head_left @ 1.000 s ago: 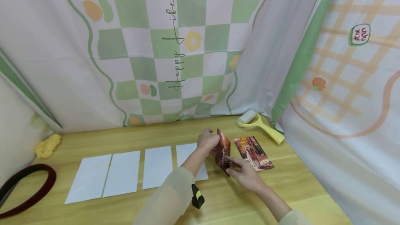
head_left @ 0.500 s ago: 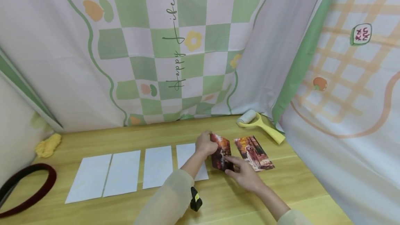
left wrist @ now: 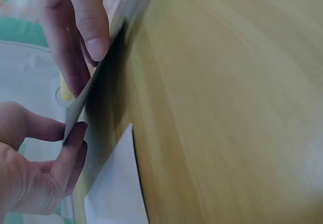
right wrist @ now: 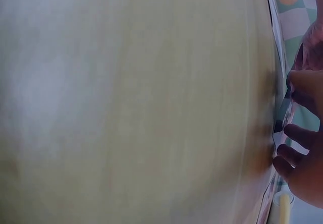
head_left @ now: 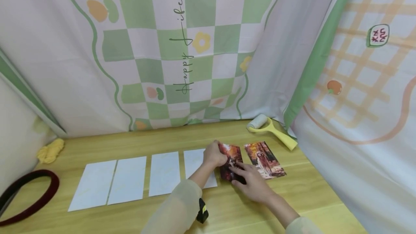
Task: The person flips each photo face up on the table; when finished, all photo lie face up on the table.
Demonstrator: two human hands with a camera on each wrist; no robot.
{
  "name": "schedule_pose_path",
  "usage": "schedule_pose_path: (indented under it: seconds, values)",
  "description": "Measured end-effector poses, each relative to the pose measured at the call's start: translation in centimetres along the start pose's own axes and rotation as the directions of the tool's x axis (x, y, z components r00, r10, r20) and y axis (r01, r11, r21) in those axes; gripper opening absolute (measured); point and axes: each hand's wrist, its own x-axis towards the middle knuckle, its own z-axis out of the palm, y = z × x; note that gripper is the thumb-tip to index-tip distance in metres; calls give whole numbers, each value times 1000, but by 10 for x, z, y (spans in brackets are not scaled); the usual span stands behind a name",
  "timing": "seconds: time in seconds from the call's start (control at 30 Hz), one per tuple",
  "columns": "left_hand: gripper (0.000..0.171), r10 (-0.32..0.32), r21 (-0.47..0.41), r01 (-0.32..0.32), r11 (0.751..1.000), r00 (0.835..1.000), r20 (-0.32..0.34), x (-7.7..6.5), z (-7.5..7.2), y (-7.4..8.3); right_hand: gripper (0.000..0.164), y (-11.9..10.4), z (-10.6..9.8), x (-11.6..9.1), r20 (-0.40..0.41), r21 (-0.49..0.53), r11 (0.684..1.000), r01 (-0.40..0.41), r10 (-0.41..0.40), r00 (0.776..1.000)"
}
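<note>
Over the pale wood-grain tabletop (head_left: 182, 138), the left hand (head_left: 214, 155) pinches a tilted rectangular orange-and-brown picture card (head_left: 232, 154), the right hand (head_left: 253, 183) touching its face with straight fingers; uneven pressure could crease it.

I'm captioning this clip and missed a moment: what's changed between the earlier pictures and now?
The held photo has tipped from nearly upright down toward the table, its face turning up. The left hand still pinches its left edge; the right hand now has more fingers lying over its face. The dog photo, white sheets and yellow roller stayed put.
</note>
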Motion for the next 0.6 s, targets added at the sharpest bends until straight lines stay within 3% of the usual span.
schedule_pose_path:
  seconds: [0.2,0.47,0.6]
  values:
    - [42,64,121,-64,991,998,3,-3,4,-3,45,4,1,-2,40,-71,997,3,0,999]
    - [42,60,283,-77,956,996,70,-4,4,-2,44,5,-1,-1,58,-140,990,35,-27,998]
    - [31,60,327,-83,941,995,79,-3,6,-3,43,5,-3,-1,65,-153,987,40,-30,997]
